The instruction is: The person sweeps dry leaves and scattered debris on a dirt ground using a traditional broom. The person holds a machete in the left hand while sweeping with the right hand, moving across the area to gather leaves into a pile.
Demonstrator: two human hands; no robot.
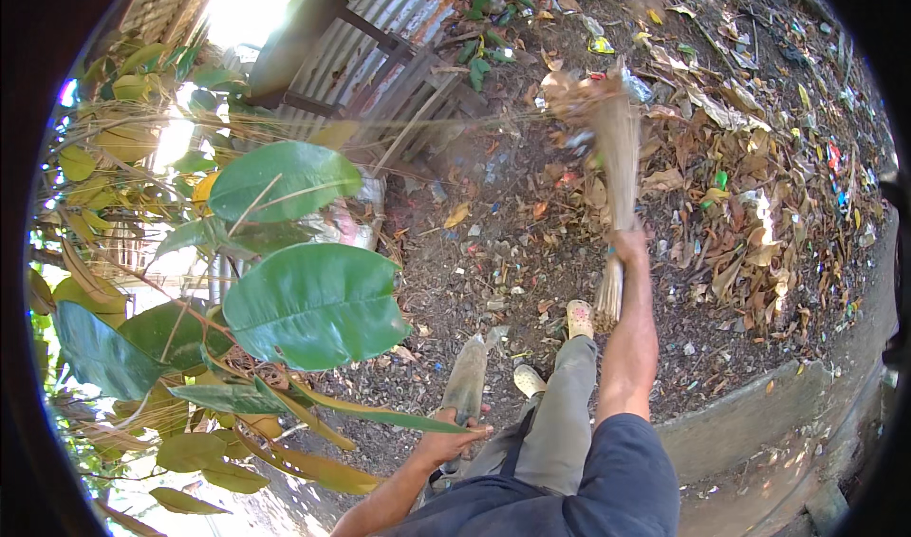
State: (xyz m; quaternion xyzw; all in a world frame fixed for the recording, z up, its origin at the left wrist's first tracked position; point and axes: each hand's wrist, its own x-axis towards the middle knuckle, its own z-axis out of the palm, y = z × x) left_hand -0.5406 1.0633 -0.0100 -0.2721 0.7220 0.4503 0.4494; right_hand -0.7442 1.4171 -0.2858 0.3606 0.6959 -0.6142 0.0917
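Note:
My right hand (629, 245) is closed around the bound handle end of a stick broom (618, 160). The broom's bristles fan out away from me, over dry leaves and litter (576, 99) that look blurred at their tips. At the lower middle, my left hand (450, 437) grips a long, dirt-covered blade-like tool (467, 380), which points away from me beside my feet; a leaf partly covers that hand. Between the two hands are my legs and my light-coloured clogs (579, 318) on the dark soil.
Leafy branches with large green leaves (317, 306) hang close on the left. Corrugated metal sheeting (391, 3) and wooden framing (427, 110) stand at the upper left, near a pale sack (356, 217). Dry leaves (733, 238) cover the ground at right, above a low concrete edge (747, 416).

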